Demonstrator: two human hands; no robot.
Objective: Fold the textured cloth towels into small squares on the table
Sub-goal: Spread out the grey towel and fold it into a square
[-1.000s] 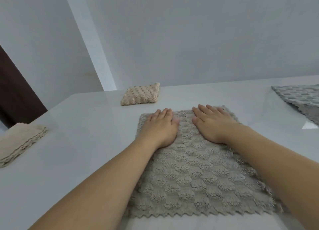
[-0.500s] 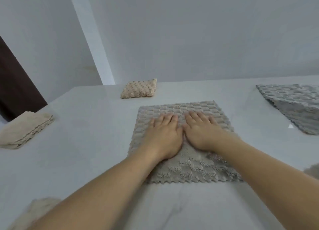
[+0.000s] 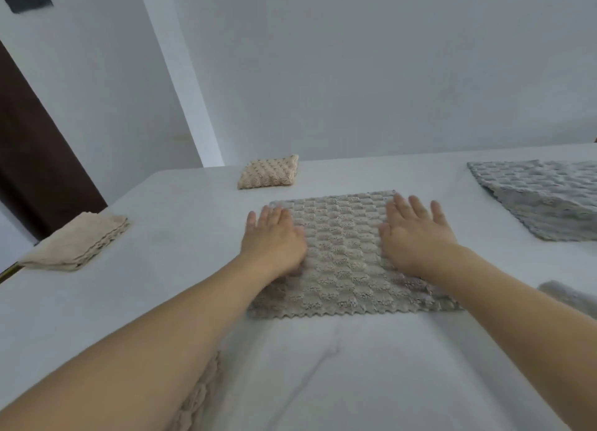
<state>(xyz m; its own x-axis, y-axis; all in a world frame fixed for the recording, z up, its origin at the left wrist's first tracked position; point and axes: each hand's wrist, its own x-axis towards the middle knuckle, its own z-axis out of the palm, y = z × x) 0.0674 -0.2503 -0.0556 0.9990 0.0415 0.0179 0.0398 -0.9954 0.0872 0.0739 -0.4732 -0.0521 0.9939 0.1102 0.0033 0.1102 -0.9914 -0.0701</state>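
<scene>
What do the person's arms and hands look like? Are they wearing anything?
Both arms are bare as far as the view shows, with no sleeves. The left hand and the right hand wear no gloves, and no rings, watch or bracelets show. The fingers are bare too, with short nails.

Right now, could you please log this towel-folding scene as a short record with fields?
surface: white table
towel being worked: grey towel, lying flat in the middle, zigzag edge nearest the person
left hand: flat, fingers straight, on the towel's left edge
right hand: flat, fingers spread, on the towel's right side
already folded: beige square at the far edge; cream stack at far left
not yet folded: second grey towel, spread out at far right
partly seen: beige cloth under the left forearm
</scene>
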